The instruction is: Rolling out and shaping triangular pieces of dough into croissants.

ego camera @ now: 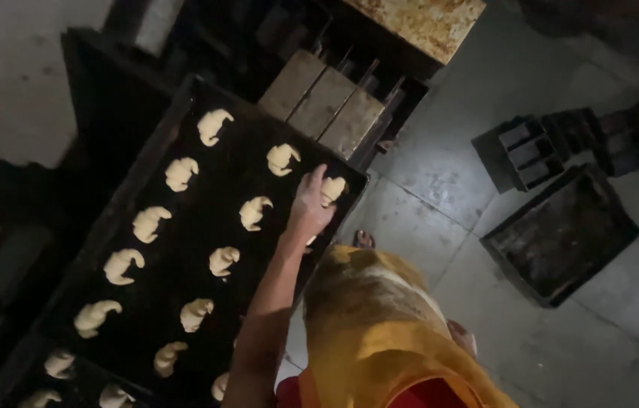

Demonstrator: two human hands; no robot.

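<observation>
A large dark baking tray (210, 219) holds several pale crescent-shaped dough pieces in rows. My left hand (309, 204) reaches over the tray's right edge, and its fingers close on the crescent dough piece (334, 189) nearest the far right corner. Another dough piece (253, 212) lies just left of the hand. My right hand is out of sight. A yellow cloth (380, 317) covers my front below the arm.
Joined metal loaf tins (327, 98) stand beyond the tray's far end. On the grey floor to the right lie an empty dark tray (561, 234) and a set of dark tins (519, 151). A second tray with dough pieces (70, 370) sits at bottom left.
</observation>
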